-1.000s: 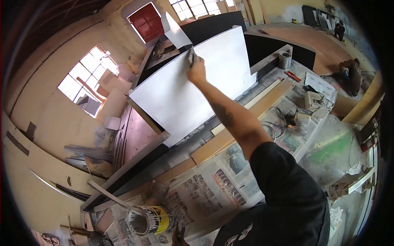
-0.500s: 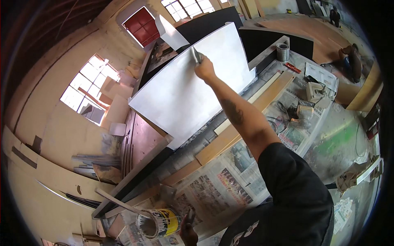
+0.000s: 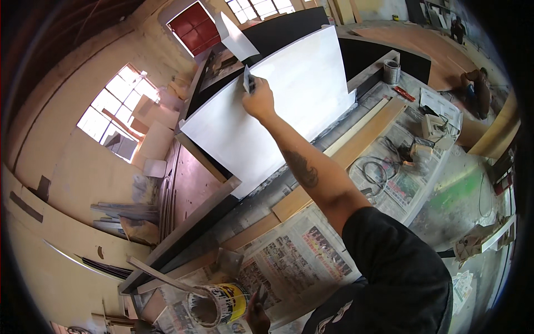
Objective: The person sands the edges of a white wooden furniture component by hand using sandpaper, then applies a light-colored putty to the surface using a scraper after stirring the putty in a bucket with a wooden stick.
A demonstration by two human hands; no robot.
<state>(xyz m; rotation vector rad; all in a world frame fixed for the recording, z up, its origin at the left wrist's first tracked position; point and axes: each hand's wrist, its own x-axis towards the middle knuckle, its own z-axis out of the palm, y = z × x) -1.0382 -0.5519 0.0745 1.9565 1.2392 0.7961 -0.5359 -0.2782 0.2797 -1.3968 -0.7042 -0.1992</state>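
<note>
Fingers of the right hand point(image 3: 259, 101) clamp a flat blade point(image 3: 247, 78) at the white panel point(image 3: 303, 83), near its upper edge, probably firmly, to steady it against that broad face. The left hand point(image 3: 257, 319) is low beside the open tin point(image 3: 238, 300), perhaps so its contents are within reach, though I cannot tell how its fingers close; newspaper point(image 3: 289, 261) lies under the tin, likely to catch drips.

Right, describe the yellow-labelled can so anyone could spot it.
Below the big white panel lie newspaper sheets. On them, beside the left hand, is an open round can. Unlike the farther grey metal can, it has a yellow label and a long stick at its rim.
</note>
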